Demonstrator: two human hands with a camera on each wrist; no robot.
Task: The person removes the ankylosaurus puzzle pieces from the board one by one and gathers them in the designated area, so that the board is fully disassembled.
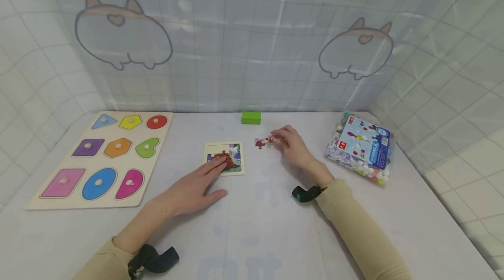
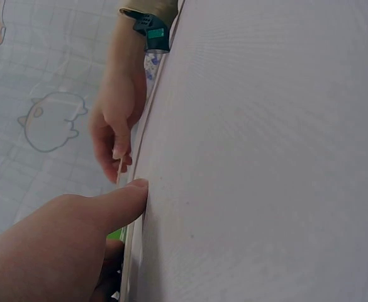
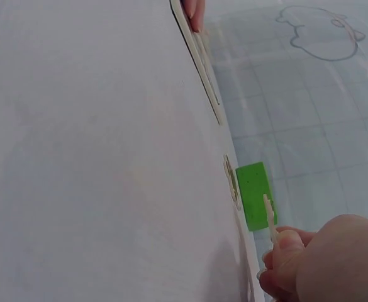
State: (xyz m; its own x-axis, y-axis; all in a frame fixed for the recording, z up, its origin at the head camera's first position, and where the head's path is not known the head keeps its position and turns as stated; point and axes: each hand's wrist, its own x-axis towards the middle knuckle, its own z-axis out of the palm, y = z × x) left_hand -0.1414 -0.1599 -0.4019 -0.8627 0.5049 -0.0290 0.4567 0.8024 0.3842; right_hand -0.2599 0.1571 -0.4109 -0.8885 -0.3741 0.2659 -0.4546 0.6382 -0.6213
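Puzzle piece (image 3: 270, 217) pinched in the right grip (image 1: 294, 148) is showing reddish print in head view, only pale edge in right-wrist view, the straight-fingered left grip (image 1: 193, 190) touching a framed puzzle (image 1: 234, 151).

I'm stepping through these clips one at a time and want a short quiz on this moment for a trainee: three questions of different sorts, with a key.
1. Multiple choice: what does the left hand rest on?
A) the bag
B) the puzzle
C) the green block

2. True or false: the right hand pinches a puzzle piece.

3. Count: how many knobbed shapes are on the board?

Key:
1. B
2. True
3. Nine
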